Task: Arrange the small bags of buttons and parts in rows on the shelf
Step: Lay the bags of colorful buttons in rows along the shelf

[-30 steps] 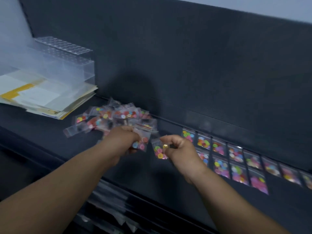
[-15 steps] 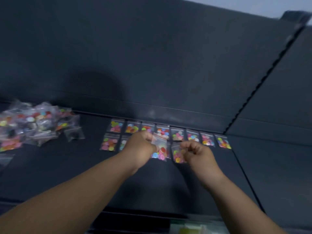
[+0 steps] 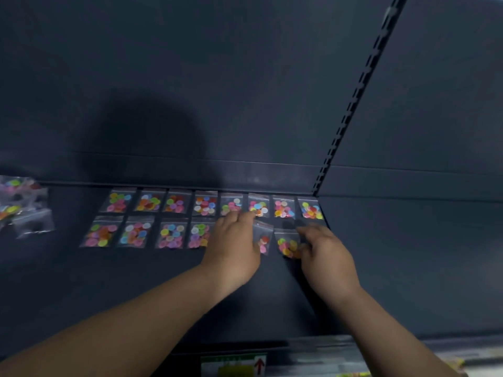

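On the dark shelf (image 3: pixel 130 284) small clear bags of coloured buttons lie in two rows. The back row (image 3: pixel 205 205) runs along the rear wall, and the shorter front row (image 3: pixel 171 235) lies before it. My left hand (image 3: pixel 234 244) hovers at the right end of the front row and grips a button bag (image 3: pixel 263 239) that sticks out to its right. My right hand (image 3: pixel 325 253) pinches the right edge of another button bag (image 3: pixel 286 244), low over the shelf, under the back row's right end. My left hand covers part of the front row.
A loose pile of unsorted button bags (image 3: pixel 20 206) lies at the far left of the shelf. A slotted upright (image 3: pixel 351 104) rises at the back right, where the rows end. A label strip (image 3: pixel 234 364) shows below the shelf's front edge.
Both hands carried their bags from the pile on the left to the right end of the rows. The right hand's bag has come down to the shelf. The view swung right.
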`<state>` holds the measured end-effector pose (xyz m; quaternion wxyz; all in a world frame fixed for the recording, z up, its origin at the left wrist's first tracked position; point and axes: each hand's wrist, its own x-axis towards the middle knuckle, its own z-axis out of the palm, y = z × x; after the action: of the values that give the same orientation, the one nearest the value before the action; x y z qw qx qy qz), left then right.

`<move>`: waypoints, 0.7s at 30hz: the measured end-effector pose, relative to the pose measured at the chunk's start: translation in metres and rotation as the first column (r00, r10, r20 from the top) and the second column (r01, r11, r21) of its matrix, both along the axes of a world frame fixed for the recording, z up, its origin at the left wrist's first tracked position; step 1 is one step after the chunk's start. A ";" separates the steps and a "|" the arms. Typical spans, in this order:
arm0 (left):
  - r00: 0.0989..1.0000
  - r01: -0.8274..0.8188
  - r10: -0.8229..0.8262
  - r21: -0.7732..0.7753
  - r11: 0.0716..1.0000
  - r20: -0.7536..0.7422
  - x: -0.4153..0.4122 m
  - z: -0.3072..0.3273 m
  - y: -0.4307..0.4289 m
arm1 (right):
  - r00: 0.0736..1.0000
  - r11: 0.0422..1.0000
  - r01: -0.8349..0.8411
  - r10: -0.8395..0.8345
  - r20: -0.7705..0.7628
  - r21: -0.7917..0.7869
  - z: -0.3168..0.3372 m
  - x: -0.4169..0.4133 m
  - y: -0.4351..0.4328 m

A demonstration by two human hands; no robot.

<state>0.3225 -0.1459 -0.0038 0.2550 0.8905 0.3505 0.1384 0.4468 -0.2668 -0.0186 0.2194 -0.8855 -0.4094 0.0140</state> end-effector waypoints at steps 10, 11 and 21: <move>0.831 0.414 -0.323 0.115 0.903 -0.454 -0.007 -0.023 -0.012 | 0.943 0.880 -0.303 0.333 0.020 -0.367 -0.021 -0.001 0.000; 0.831 0.411 -0.320 0.115 0.904 -0.456 -0.006 -0.023 -0.012 | 0.941 0.870 -0.312 0.339 0.005 -0.383 -0.020 0.000 0.001; 0.849 0.412 -0.323 0.143 0.900 -0.417 -0.003 -0.024 -0.010 | 0.935 0.857 -0.321 0.353 0.006 -0.403 -0.021 0.002 0.007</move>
<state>0.3193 -0.1563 -0.0280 0.0999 0.9739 0.1974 -0.0511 0.4485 -0.2601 -0.0394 0.0136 -0.8257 -0.5551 0.0992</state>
